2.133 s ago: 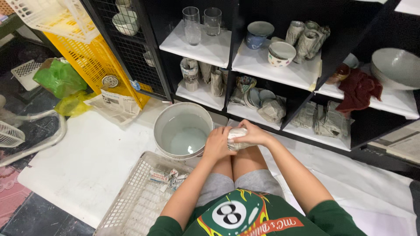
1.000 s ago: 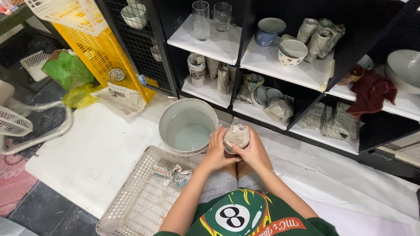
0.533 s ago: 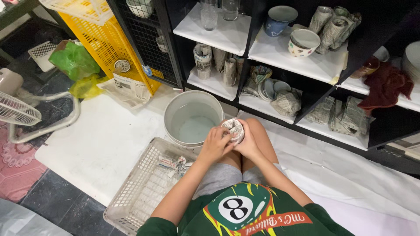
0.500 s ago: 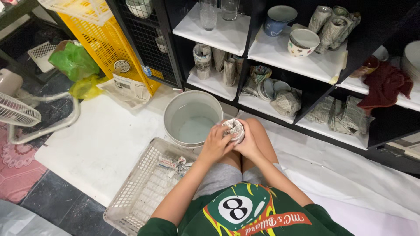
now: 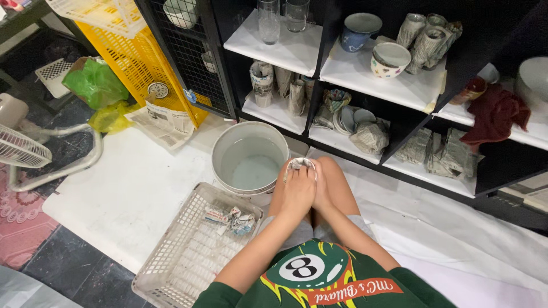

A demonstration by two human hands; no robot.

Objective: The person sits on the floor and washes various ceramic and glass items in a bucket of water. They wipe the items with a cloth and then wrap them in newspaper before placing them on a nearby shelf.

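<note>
Both hands – left (image 5: 297,191), right (image 5: 321,191) – grip small round item (image 5: 301,165), newspaper-wrapped, grey-white

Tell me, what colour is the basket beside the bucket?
White, seen in the head view: the basket by the bucket.

We see a white floor sheet (image 5: 131,194) carrying a grey round plastic bucket (image 5: 250,162) at twelve o'clock and a white plastic mesh basket (image 5: 194,251) at seven.
</note>
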